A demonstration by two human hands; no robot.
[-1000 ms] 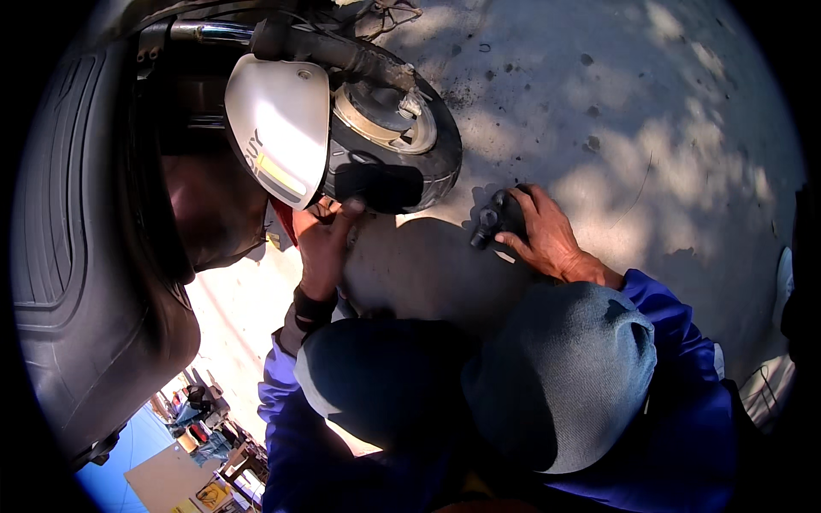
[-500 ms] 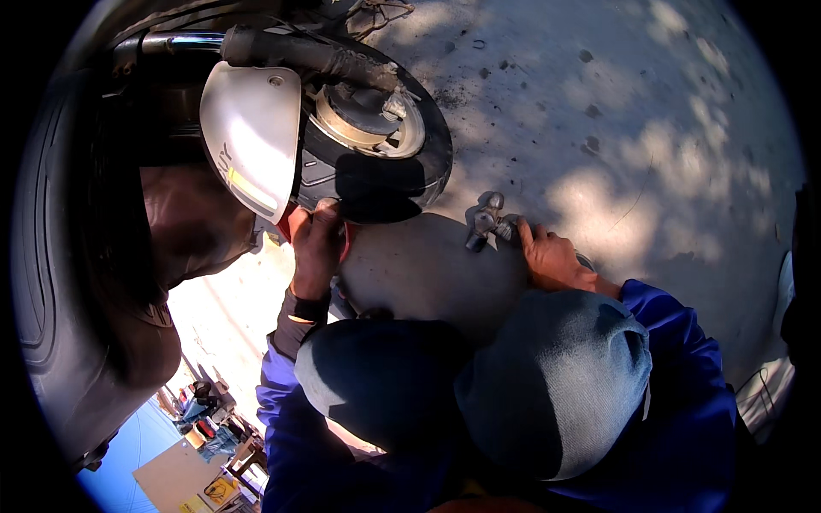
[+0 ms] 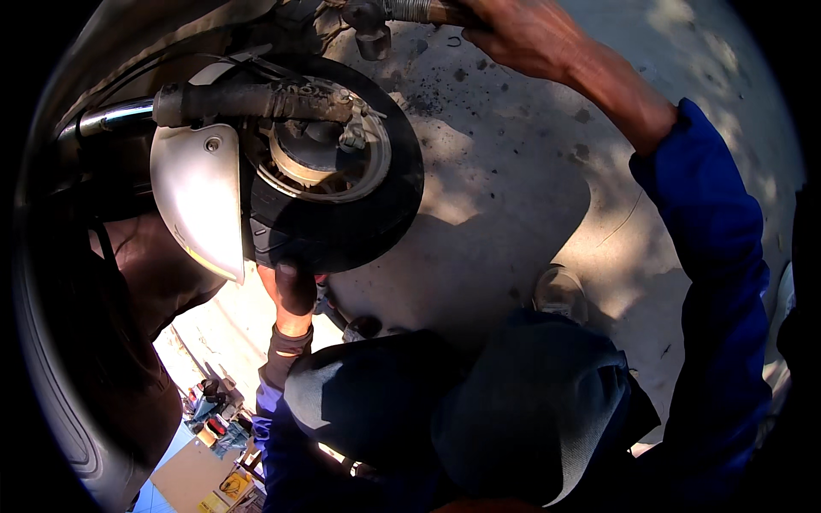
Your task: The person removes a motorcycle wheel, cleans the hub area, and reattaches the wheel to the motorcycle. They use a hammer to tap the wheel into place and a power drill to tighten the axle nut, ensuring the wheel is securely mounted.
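Observation:
My right hand (image 3: pixel 534 38) is closed around the handle of a hammer (image 3: pixel 373 36), raised at the top of the head view beyond the wheel. The hammer's metal head hangs apart from the wheel, near the far side of the tyre. In front of me is a motorbike's front wheel with a black tyre (image 3: pixel 389 209) and a pale rim (image 3: pixel 385 158). My left hand (image 3: pixel 292 295) is closed at the tyre's near edge, thumb up. Something small and red shows beside it, but its fingers and what they hold are hidden.
A silver mudguard (image 3: pixel 195 184) and a dark fork leg (image 3: pixel 231 103) flank the wheel on the left. My knees (image 3: pixel 530 402) are close below, with a shoe (image 3: pixel 560 292) on the concrete ground (image 3: pixel 513 197). Assorted goods (image 3: pixel 214 419) lie at lower left.
My right hand has lifted the hammer from beside my right knee up to the far side of the wheel. In the picture, the wheel and my left hand sit lower and further left.

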